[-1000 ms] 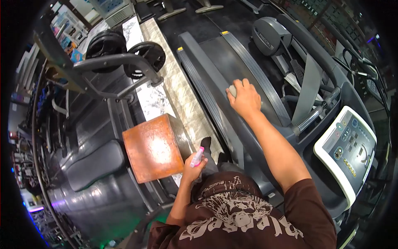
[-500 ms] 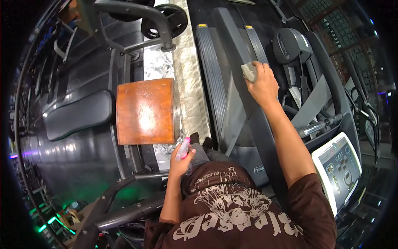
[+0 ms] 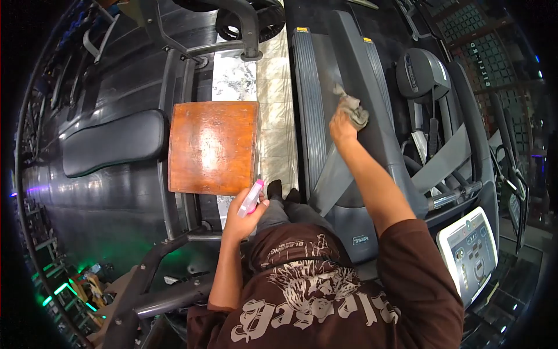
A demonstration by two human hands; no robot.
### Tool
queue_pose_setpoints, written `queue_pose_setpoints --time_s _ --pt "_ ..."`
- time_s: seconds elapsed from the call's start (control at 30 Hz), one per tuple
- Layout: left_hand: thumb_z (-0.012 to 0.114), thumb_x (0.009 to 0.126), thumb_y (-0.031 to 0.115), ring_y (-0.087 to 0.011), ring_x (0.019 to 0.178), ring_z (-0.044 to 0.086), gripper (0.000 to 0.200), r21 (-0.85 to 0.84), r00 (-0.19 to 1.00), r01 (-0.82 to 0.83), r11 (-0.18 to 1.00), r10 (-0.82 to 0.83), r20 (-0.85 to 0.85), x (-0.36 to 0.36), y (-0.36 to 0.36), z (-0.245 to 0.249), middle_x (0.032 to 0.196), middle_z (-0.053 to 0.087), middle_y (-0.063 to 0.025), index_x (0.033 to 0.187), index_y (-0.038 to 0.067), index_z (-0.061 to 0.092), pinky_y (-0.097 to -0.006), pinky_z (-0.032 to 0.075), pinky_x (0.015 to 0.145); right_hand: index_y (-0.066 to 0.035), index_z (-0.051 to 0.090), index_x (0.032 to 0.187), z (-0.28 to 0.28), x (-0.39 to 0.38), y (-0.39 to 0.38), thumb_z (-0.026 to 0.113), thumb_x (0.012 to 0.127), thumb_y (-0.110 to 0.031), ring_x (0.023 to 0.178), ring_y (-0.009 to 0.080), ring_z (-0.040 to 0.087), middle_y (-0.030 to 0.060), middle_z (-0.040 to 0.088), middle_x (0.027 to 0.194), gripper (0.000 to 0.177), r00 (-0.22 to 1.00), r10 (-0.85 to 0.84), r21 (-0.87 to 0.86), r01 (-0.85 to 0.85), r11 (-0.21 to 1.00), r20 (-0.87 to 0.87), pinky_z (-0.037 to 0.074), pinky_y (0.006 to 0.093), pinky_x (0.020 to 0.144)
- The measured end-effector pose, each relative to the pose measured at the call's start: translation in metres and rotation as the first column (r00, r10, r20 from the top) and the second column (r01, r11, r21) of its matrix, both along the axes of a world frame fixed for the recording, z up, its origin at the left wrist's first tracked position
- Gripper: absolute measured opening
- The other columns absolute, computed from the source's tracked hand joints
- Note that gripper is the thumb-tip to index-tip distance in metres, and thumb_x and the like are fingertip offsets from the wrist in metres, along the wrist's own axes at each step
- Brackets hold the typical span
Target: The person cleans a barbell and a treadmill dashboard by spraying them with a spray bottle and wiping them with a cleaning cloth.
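Observation:
My left hand [image 3: 237, 220] is wrapped round a small spray bottle [image 3: 251, 199] with a clear body and pink parts, held in front of my waist near the wooden box. Further out, my right hand [image 3: 343, 127] grips a crumpled greyish cloth [image 3: 354, 112]. The cloth is at the side of the treadmill's long dark handrail [image 3: 352, 58], and one loose corner sticks out past my fingers. Whether the cloth presses on the rail all along its width cannot be made out.
A brown wooden box [image 3: 214, 148] stands to the left, beside a black padded bench [image 3: 116, 142]. The treadmill's control panel [image 3: 471, 250] is at the lower right. Black weight plates [image 3: 264, 20] and a steel frame [image 3: 168, 151] stand on the left.
My right hand has moved left and slightly down with the cloth, from the top of the handrail to its inner side. The cloth hangs looser. My left hand still holds the bottle.

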State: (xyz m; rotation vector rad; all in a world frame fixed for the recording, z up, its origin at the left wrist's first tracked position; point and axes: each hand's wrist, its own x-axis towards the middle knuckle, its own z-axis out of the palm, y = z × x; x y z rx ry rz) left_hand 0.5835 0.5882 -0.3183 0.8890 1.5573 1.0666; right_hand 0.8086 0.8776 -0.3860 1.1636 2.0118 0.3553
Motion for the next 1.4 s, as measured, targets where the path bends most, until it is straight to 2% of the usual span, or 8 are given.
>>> queue_pose_setpoints --time_s 0.27,0.4,0.5,0.7,0.8,0.93,1.17,1.4 --pt "0.075 0.086 0.007 -0.0100 0.083 0.059 0.020 -0.064 0.991 -0.124 0.990 0.127 0.051 -0.036 -0.040 -0.019 0.088 0.065 -0.0022 0.102 0.000 0.064 -0.0261 0.048 0.077 -0.003 0.055 0.140 -0.133 0.068 -0.170 0.039 0.102 -0.030 0.150 0.0409 0.019 0.0211 0.032 0.159 0.049 0.987 0.122 -0.222 -0.096 0.970 0.107 0.009 0.0595 0.120" --pt "0.075 0.086 0.007 -0.0108 0.082 0.060 0.020 -0.100 0.979 -0.183 0.978 0.191 0.077 -0.044 -0.054 -0.020 0.088 0.065 -0.0024 0.101 0.000 0.065 -0.0262 0.048 0.076 -0.007 0.059 0.137 -0.100 0.045 -0.161 0.043 0.101 -0.030 0.148 0.0399 0.024 0.0195 0.040 0.154 0.046 0.999 -0.022 -0.442 0.035 0.896 0.035 0.011 0.0579 0.120" --pt "0.074 0.085 0.004 -0.0092 0.066 0.060 0.020 -0.100 0.984 -0.156 0.983 0.163 0.065 -0.042 -0.050 -0.023 0.081 0.063 -0.0018 0.102 0.001 0.063 -0.0261 0.048 0.061 -0.007 0.073 0.112 -0.064 -0.003 -0.104 0.052 0.093 -0.021 0.128 0.0345 0.050 0.0161 0.060 0.129 0.032 0.957 0.028 -0.198 -0.088 0.976 -0.288 0.023 0.0557 0.118" --pt "0.075 0.086 0.007 -0.0102 0.080 0.059 0.018 -0.068 0.994 -0.072 0.995 0.077 0.081 -0.030 -0.035 -0.031 0.087 0.064 -0.0027 0.099 0.001 0.064 -0.0269 0.048 0.074 -0.007 0.067 0.127 0.007 -0.017 -0.028 0.046 0.099 -0.027 0.148 0.0359 0.028 0.0189 0.044 0.152 0.041 0.993 0.075 0.081 -0.068 0.994 -0.088 0.005 0.0566 0.122" --pt "0.074 0.086 0.007 -0.0100 0.079 0.058 0.019 -0.080 0.989 -0.057 0.995 0.067 0.134 -0.027 -0.026 -0.027 0.087 0.064 -0.0025 0.100 0.001 0.064 -0.0264 0.048 0.073 -0.006 0.062 0.134 -0.050 0.029 -0.065 0.041 0.100 -0.029 0.150 0.0358 0.024 0.0182 0.036 0.157 0.045 0.961 0.251 0.135 -0.265 0.955 0.118 0.003 0.0577 0.122" --pt "0.074 0.085 0.004 -0.0090 0.073 0.060 0.022 -0.008 0.998 -0.039 0.999 0.039 0.047 -0.031 -0.029 -0.030 0.087 0.064 -0.0024 0.103 0.000 0.063 -0.0264 0.051 0.064 -0.007 0.060 0.136 -0.094 0.054 -0.182 0.041 0.099 -0.033 0.150 0.0363 0.023 0.0174 0.031 0.160 0.048 0.986 0.083 -0.367 -0.024 0.930 0.146 0.001 0.0576 0.122" --pt "0.074 0.087 0.006 -0.0084 0.073 0.060 0.023 -0.099 0.978 -0.139 0.985 0.153 0.143 -0.043 -0.045 -0.048 0.088 0.063 -0.0026 0.106 0.001 0.063 -0.0264 0.050 0.065 -0.012 0.071 0.120 -0.096 0.069 -0.201 0.053 0.095 -0.028 0.139 0.0326 0.040 0.0136 0.052 0.144 0.034 0.956 -0.257 -0.445 0.171 0.879 -0.141 0.023 0.0617 0.115" --pt "0.074 0.088 0.010 -0.0097 0.070 0.060 0.022 -0.041 0.994 -0.055 0.998 0.058 0.092 -0.033 -0.021 -0.035 0.083 0.063 -0.0020 0.104 0.001 0.062 -0.0259 0.049 0.063 -0.006 0.067 0.122 0.018 0.002 -0.072 0.044 0.098 -0.021 0.146 0.0311 0.032 0.0150 0.046 0.151 0.037 0.885 0.159 0.260 -0.044 0.965 -0.437 0.015 0.0576 0.120"
